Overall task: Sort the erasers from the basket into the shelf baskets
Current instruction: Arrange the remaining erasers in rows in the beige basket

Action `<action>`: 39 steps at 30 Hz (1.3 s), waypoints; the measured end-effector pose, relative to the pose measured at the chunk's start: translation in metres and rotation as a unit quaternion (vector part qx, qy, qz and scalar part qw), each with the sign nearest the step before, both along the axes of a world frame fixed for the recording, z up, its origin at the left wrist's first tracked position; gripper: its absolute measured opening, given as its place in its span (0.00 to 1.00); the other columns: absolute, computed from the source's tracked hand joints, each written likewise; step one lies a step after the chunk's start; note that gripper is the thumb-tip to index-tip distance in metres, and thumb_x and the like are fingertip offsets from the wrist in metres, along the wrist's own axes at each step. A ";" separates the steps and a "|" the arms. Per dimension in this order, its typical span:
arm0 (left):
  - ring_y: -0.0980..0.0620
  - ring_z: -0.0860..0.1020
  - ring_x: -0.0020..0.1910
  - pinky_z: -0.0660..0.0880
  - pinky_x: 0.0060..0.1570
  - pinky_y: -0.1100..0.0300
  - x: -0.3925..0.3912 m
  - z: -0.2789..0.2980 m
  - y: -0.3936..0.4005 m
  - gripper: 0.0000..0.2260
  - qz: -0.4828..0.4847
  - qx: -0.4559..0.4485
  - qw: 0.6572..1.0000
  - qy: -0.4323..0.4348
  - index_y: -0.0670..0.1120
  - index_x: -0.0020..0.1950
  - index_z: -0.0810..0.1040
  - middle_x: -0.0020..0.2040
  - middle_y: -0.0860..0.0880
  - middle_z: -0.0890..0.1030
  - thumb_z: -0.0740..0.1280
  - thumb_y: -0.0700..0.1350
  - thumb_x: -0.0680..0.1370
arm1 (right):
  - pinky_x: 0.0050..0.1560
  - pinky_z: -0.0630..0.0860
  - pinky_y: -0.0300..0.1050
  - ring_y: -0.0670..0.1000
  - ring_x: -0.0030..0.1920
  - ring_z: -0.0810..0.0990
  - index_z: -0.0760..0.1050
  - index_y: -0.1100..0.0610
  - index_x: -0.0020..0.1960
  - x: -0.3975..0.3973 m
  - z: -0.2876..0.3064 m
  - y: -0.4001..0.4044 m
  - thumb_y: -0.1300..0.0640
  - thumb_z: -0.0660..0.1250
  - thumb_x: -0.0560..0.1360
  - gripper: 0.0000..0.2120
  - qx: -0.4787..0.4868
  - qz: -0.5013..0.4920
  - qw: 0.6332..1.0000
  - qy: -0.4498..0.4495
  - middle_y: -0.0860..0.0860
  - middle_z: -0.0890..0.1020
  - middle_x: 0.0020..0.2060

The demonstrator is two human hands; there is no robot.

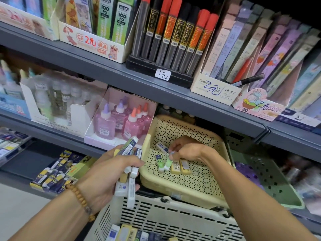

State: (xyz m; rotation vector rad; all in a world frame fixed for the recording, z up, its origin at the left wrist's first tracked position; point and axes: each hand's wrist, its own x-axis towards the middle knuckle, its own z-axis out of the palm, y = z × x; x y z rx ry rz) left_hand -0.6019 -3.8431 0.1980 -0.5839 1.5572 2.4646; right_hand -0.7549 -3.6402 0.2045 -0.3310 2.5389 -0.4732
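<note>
While both arms reach toward the shelf, the scene reads as follows.

Left hand [111, 173]: its grip is clamped round a bundle of erasers [129, 173], held upright in front of the shelf edge; a beaded bracelet [81, 197] sits on the wrist.

Bundle: several long erasers in blue-and-white sleeves and a yellow one, their tops poking above the fingers, their lower ends hanging over the white slotted basket [166, 218].

Right hand [184, 150]: inside the cream perforated shelf basket [199, 188], fingers curled downward with the tips pinching a pale green eraser [168, 164] that lies on the basket floor.

Cream basket contents: a blue-and-white eraser [161, 146] near the back, a green frog-print eraser [159, 163] just beside the pale green one, and two yellow erasers [180, 166] touching side by side under the right wrist.

White slotted basket: at the bottom of the view, below the cream basket, with more erasers [125, 233] lying in it.

Right of the cream basket: a green perforated basket [271, 180], its contents blurred.

Left, on the lower shelf: a heap of navy-and-yellow eraser packs [55, 174].

Shelf above the cream basket: a white carton of pink and purple glue bottles [119, 119], and clear bottles [57, 96] further left, blurred.

Top shelf: black lead tubes with red caps [173, 35] in a black stand, with a price tag [163, 74] on the stand's front.

In the way: the left hand's bundle covers the cream basket's left rim.
</note>
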 end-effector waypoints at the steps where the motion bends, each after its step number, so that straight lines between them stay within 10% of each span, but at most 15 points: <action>1: 0.48 0.78 0.35 0.79 0.32 0.54 0.000 0.000 0.000 0.09 -0.002 -0.002 1.000 0.000 0.44 0.45 0.81 0.30 0.47 0.80 0.73 0.35 0.68 | 0.50 0.76 0.42 0.49 0.49 0.80 0.79 0.50 0.51 0.001 -0.003 0.000 0.56 0.75 0.72 0.09 -0.018 0.000 1.000 0.005 0.48 0.83 0.47; 6: 0.48 0.78 0.34 0.79 0.32 0.54 0.000 -0.001 0.000 0.08 -0.001 0.001 1.000 0.001 0.44 0.43 0.81 0.29 0.47 0.80 0.72 0.34 0.68 | 0.43 0.75 0.43 0.50 0.46 0.79 0.77 0.48 0.44 0.008 -0.004 0.009 0.42 0.71 0.72 0.10 0.050 -0.011 0.991 0.123 0.47 0.81 0.44; 9: 0.48 0.78 0.35 0.79 0.32 0.53 0.000 -0.002 0.000 0.09 0.001 0.000 1.000 -0.002 0.44 0.44 0.81 0.30 0.47 0.80 0.73 0.34 0.68 | 0.49 0.73 0.46 0.50 0.52 0.76 0.73 0.46 0.54 0.018 -0.003 0.018 0.36 0.70 0.69 0.20 0.144 0.019 0.989 0.034 0.44 0.76 0.51; 20: 0.47 0.78 0.37 0.79 0.31 0.53 0.000 -0.001 0.002 0.08 0.000 0.015 1.000 -0.019 0.43 0.47 0.80 0.36 0.43 0.79 0.71 0.34 0.69 | 0.35 0.68 0.37 0.42 0.39 0.72 0.74 0.49 0.48 0.055 -0.014 0.020 0.55 0.74 0.73 0.09 -0.013 0.032 0.998 -0.043 0.42 0.72 0.41; 29: 0.48 0.77 0.36 0.79 0.32 0.53 -0.003 -0.003 0.004 0.09 -0.006 0.036 0.999 -0.031 0.42 0.49 0.80 0.37 0.43 0.78 0.71 0.36 0.70 | 0.33 0.74 0.38 0.45 0.34 0.81 0.79 0.54 0.43 0.051 -0.008 -0.006 0.52 0.73 0.75 0.06 -0.093 0.007 0.996 -0.016 0.47 0.82 0.36; 32: 0.47 0.78 0.37 0.79 0.32 0.54 -0.004 -0.004 0.003 0.10 -0.004 0.031 0.999 -0.036 0.42 0.50 0.80 0.38 0.42 0.79 0.71 0.36 0.69 | 0.37 0.71 0.42 0.46 0.41 0.78 0.74 0.51 0.49 0.034 -0.006 -0.008 0.44 0.70 0.74 0.12 0.022 0.010 0.992 0.124 0.47 0.80 0.43; 39: 0.46 0.79 0.39 0.79 0.33 0.54 -0.005 -0.006 0.003 0.11 -0.003 0.032 0.999 -0.040 0.41 0.51 0.80 0.40 0.41 0.80 0.71 0.36 0.69 | 0.58 0.72 0.43 0.49 0.58 0.76 0.73 0.48 0.66 0.023 -0.023 -0.012 0.50 0.73 0.73 0.22 -0.023 0.052 0.996 0.072 0.46 0.77 0.57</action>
